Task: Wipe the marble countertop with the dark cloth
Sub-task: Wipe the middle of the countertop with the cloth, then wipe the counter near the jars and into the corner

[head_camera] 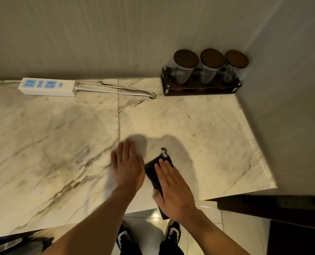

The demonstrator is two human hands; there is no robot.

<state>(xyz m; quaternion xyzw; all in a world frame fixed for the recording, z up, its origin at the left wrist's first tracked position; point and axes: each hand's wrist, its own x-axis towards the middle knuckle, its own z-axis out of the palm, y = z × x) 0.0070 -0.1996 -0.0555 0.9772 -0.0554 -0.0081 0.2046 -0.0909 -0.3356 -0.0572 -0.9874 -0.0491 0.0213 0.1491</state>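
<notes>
The marble countertop is pale with brown veins and fills the middle of the head view. A dark cloth lies folded near the front edge, its near end hanging over that edge. My right hand lies flat on the cloth, fingers stretched out, pressing it down. My left hand rests just left of the cloth, flat on the bare marble with fingers apart, holding nothing; it looks slightly blurred.
A white power strip with its cable lies along the back wall. A dark rack with three lidded glass jars stands in the back right corner. A wall bounds the right side. Floor and shoes show below the front edge.
</notes>
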